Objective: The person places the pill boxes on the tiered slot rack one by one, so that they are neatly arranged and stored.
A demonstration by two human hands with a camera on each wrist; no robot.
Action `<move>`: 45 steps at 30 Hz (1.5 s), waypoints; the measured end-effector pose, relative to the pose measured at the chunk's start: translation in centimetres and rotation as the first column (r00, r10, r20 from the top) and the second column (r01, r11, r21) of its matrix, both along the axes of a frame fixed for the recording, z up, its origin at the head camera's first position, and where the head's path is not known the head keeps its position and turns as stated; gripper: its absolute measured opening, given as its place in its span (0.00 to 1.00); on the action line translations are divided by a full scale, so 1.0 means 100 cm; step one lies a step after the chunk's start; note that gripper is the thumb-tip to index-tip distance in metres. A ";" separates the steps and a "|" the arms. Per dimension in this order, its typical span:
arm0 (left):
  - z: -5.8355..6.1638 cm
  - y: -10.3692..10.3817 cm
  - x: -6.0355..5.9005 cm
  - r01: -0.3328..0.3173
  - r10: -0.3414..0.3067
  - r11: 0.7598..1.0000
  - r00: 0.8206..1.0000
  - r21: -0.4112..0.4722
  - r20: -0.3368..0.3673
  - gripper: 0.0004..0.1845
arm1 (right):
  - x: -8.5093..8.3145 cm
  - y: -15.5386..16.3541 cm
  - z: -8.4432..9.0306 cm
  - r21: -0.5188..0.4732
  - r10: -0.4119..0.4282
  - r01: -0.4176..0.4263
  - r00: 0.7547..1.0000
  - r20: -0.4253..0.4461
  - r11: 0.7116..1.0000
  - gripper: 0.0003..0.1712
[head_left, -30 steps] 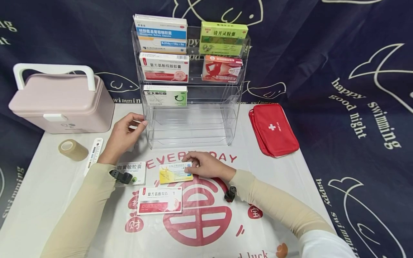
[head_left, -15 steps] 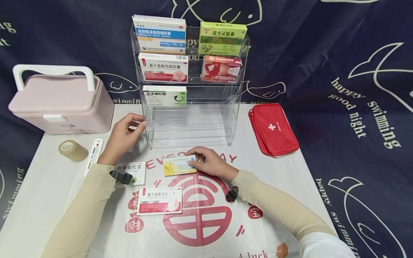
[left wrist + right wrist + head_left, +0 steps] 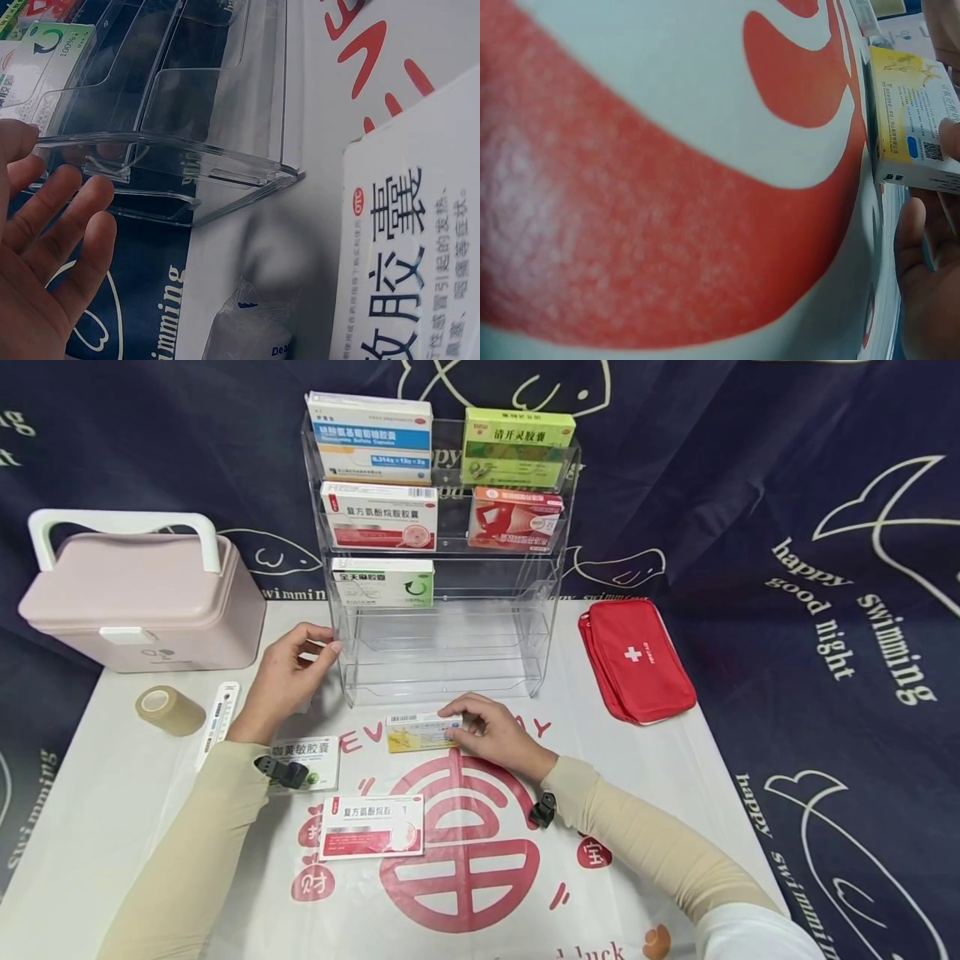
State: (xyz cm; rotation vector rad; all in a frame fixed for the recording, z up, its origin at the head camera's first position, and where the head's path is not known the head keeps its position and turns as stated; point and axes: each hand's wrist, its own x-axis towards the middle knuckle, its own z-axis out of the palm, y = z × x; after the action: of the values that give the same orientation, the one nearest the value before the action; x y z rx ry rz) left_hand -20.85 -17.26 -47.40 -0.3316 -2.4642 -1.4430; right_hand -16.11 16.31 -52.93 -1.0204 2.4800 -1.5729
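My right hand (image 3: 495, 737) grips a yellow-and-white medicine box (image 3: 423, 739) by its right end, thumb on the printed face. In the right wrist view this box (image 3: 904, 112) stands on edge, close to the tablecloth. My left hand (image 3: 288, 672) holds the left side of the clear acrylic display rack (image 3: 442, 672). Its thumb and index finger meet at the rack's edge in the left wrist view, the other fingers loosely spread. Under my left wrist lies a white-and-green medicine box (image 3: 318, 762), partly hidden. A red-and-white medicine box (image 3: 371, 825) lies flat nearer me.
Several medicine boxes fill upper rack slots, including a lime-green box (image 3: 517, 446) and a white-and-green box (image 3: 384, 583). Left stand a pink case (image 3: 135, 585), a tan bandage roll (image 3: 176, 710) and a thermometer (image 3: 217, 718). A red first-aid pouch (image 3: 637, 664) lies right.
My right hand has moved the yellow-and-white box away from me and slightly right, tipping it so its barcoded edge shows. My left hand has stayed at the rack.
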 end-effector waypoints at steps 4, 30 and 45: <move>-0.002 -0.001 0.000 -0.002 0.002 1.000 1.000 -0.003 0.002 0.13 | 0.004 -0.002 0.010 -0.008 0.012 -0.012 1.000 -0.002 1.000 0.15; -0.004 -0.002 -0.003 -0.006 0.006 1.000 1.000 -0.016 0.011 0.15 | -0.037 0.019 0.124 -0.150 -0.116 0.096 0.985 -0.129 0.984 0.12; -0.003 -0.001 -0.002 -0.003 0.004 1.000 1.000 -0.013 0.014 0.14 | -0.076 0.043 0.205 -0.193 -0.204 0.154 0.940 -0.274 0.969 0.11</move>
State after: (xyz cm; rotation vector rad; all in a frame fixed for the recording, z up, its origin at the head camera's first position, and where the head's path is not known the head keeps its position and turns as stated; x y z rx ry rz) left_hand -21.03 -17.35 -47.69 -0.3207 -2.4849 -1.4330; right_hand -23.75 20.59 -32.40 -1.1546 2.7397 -1.8355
